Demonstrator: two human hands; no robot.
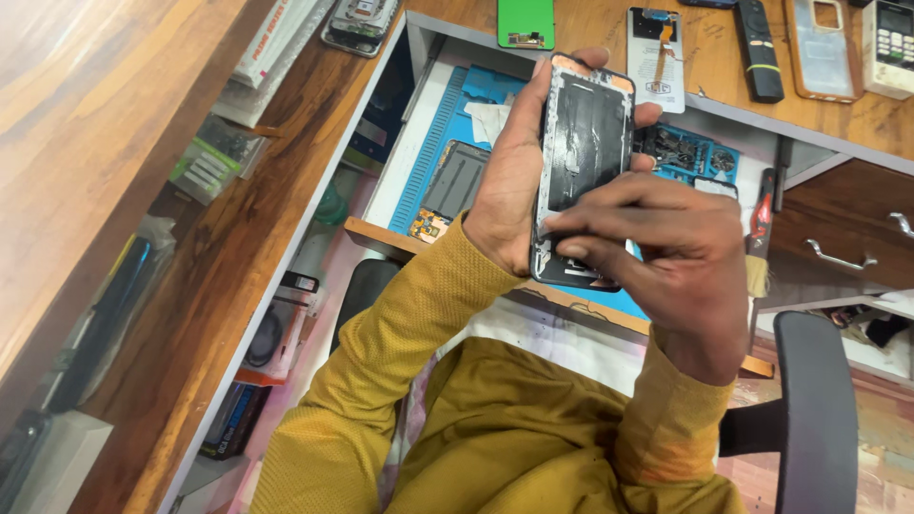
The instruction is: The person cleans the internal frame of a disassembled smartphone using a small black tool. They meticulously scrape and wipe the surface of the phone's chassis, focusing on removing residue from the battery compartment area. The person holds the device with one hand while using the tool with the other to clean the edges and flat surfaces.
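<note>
My left hand point(514, 162) holds an opened black phone frame point(583, 133) upright, its bare inner side with glue residue facing me. My right hand point(666, 257) rests on the frame's lower part, fingers pressed against its lower left edge. Both sleeves are mustard yellow. Below the hands lies a blue work mat point(438, 152) in a pulled-out drawer, with another phone body point(455, 181) and a blue parts tray point(690, 152) on it.
On the wooden desk point(714, 86) lie a green phone panel point(526, 23), a white card with a flex part point(656, 59), a black remote point(759, 48), a clear case point(824, 48). A red-handled tool point(762, 214), drawer handles point(838, 257), chair armrest point(819, 409) at right.
</note>
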